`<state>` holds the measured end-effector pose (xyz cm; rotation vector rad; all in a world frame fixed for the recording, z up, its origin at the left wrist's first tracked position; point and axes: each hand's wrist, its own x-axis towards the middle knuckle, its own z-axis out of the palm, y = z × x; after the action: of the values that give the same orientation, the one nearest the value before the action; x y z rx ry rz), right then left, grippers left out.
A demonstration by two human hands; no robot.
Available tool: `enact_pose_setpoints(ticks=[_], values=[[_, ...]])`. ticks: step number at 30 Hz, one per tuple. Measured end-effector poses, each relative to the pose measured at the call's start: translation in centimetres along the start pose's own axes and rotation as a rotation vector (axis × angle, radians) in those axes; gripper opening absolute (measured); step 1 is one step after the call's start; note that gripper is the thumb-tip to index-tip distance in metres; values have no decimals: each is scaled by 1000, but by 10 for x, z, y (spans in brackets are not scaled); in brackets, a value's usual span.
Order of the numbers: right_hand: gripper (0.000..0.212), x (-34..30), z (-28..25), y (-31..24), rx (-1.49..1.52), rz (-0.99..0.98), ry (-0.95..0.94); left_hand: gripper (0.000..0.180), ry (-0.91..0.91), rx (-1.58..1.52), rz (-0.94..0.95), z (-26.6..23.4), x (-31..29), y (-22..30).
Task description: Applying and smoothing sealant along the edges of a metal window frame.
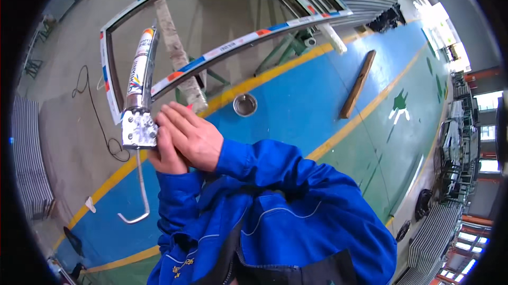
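A caulking gun [138, 129] loaded with a printed white and silver sealant tube [141, 68] points away from me, its nozzle end beside the taped frame. Its bent metal rod [142, 190] sticks back toward me and ends in a hook. My left hand [168, 154] is closed around the handle area, just right of the metal body. Over it lies my right hand [194, 138], fingers pressed together and reaching to the same spot. The handle and trigger are mostly hidden by both hands.
A large frame [227, 48] edged with white, blue and orange tape rests on supports ahead. A round metal can [245, 105] stands on the blue floor. A wooden beam [358, 84] lies to the right. A black cable [94, 106] curls on the left floor.
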<state>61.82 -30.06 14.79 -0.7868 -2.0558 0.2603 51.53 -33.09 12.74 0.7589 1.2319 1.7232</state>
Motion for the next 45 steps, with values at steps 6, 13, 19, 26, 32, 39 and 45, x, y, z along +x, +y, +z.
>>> enact_pose_setpoints(ticks=[6, 13, 19, 26, 32, 39, 45], values=[[75, -91, -109, 65, 496, 467, -104, 53, -307, -178, -147, 15, -33, -33], [60, -86, -146, 168, 1549, 1054, 290, 53, -402, -377, -378, 82, -62, -48], [40, -50, -157, 221, 1584, 923, 530, 55, -586, -411, -488, 127, -16, -67], [34, 1, -159, 285, 1405, 1082, 597, 62, -546, -685, -640, 173, 45, -109], [23, 18, -137, 356, 1331, 1399, 551, 66, -385, -709, -789, 202, 93, -127], [23, 26, -113, 453, 1397, 1630, 570, 60, -248, -585, -829, 236, 170, -171], [22, 33, -107, 505, 1409, 1815, 612, 54, -202, -582, -943, 256, 228, -197]])
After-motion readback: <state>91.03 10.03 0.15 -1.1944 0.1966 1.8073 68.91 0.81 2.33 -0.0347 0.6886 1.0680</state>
